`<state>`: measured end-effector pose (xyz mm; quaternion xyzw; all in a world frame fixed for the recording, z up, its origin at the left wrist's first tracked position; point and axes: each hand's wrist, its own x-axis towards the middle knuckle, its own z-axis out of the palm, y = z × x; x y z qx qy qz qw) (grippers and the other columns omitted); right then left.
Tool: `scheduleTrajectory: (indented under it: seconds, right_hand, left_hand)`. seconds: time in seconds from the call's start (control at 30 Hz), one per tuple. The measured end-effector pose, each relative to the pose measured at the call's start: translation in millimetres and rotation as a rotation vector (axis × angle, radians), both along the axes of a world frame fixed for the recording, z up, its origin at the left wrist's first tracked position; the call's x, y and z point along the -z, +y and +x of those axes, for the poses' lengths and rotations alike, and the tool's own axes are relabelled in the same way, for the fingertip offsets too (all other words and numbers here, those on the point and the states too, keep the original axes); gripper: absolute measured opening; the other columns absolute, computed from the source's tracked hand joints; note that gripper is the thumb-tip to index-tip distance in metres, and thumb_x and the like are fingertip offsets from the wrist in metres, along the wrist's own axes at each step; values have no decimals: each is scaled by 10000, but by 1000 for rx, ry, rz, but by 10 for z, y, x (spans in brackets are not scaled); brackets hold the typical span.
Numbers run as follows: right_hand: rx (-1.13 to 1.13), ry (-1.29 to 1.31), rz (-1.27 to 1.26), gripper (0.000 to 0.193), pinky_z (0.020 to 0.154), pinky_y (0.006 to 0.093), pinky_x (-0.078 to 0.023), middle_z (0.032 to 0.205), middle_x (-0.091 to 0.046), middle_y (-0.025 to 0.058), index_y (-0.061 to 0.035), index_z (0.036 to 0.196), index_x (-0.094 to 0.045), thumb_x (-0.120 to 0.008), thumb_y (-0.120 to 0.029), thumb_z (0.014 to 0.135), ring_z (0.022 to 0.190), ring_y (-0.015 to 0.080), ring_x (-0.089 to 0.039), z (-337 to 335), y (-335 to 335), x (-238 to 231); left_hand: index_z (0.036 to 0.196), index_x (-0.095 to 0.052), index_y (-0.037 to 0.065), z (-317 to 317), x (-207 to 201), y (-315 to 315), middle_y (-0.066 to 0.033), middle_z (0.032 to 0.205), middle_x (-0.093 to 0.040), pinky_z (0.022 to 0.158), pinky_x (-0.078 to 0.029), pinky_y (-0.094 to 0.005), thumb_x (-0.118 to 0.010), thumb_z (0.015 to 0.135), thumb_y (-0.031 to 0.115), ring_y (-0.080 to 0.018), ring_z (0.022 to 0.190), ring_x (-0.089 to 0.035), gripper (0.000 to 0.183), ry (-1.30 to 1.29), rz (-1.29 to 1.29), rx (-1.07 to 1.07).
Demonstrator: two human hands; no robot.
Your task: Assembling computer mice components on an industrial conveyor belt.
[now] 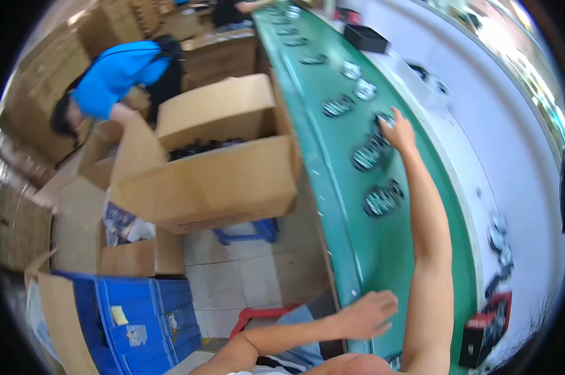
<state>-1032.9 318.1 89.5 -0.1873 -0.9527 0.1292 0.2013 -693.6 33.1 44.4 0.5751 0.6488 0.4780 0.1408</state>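
Note:
My right arm stretches far along the green belt (395, 262). At its end my right hand (400, 132) is closed on the edge of a small round dark-and-silver part (383, 119), whose exact kind I cannot make out. Close to that hand lies a round black item with silvery-green details (366, 156). A similar round item (382, 199) lies nearer to me, left of my forearm. My left hand (371, 314) hovers over the near left edge of the belt, its fingers loosely bent and apart, with nothing in them.
More round parts (338, 106) lie farther up the belt, with silvery ones (365, 89) beside them. A large open carton (207, 181) stands left of the belt, near blue crates (138, 319). A person in blue (116, 78) bends over cartons. A black-and-red box (482, 337) sits at right.

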Motion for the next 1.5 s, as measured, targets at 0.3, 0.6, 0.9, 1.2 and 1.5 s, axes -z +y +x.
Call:
scheduleTrajectory:
  seconds: [0.3, 0.6, 0.9, 1.2, 1.5]
  right_hand:
    - [29, -309, 23, 573, 1075, 513, -444, 1372, -600, 191, -295, 1476, -516, -617, -338, 914, 1278, 379, -563, -98, 84, 144]
    - [-129, 89, -953, 466, 775, 248, -470, 1180, -647, 15, -189, 1458, -562, -592, -291, 1004, 946, 102, -565, 2956, 135, -927]
    - [687, 331, -468, 493, 1095, 316, -390, 1336, -629, 117, -39, 1434, -556, -535, -138, 952, 1222, 194, -575, 7072, -1373, -1221]
    - [1084, 99, 174, 403, 941, 437, -490, 1176, -591, 205, -139, 1302, -675, -664, -175, 901, 1066, 371, -602, 7690, -1952, -153]
    - [1068, 135, 61, 432, 1030, 440, -445, 1281, -614, 204, -118, 1332, -651, -690, -241, 919, 1177, 361, -588, 7680, -1813, 68]
  left_hand:
    - [1242, -551, -28, 4, -55, -4, -190, 1306, -538, 1023, -438, -425, -630, 930, 214, -343, 1292, -490, 402, -61, -87, 73]
    - [1051, -657, 16, -102, -114, -33, -178, 1112, -671, 993, -498, -461, -728, 819, 172, -382, 1103, -622, 289, -43, 132, -38]
    - [1048, -667, 0, -182, -289, 26, -174, 1165, -656, 1013, -452, -476, -720, 808, 123, -387, 1157, -588, 274, 172, 59, 111]
    - [1100, -666, -4, -76, -307, 13, -160, 1252, -633, 1050, -438, -439, -669, 880, 92, -363, 1200, -574, 240, 236, -58, 139]
    - [1130, -674, 14, -108, -300, 24, -136, 1271, -647, 1043, -449, -435, -659, 909, 132, -337, 1213, -587, 252, 262, -85, 142]
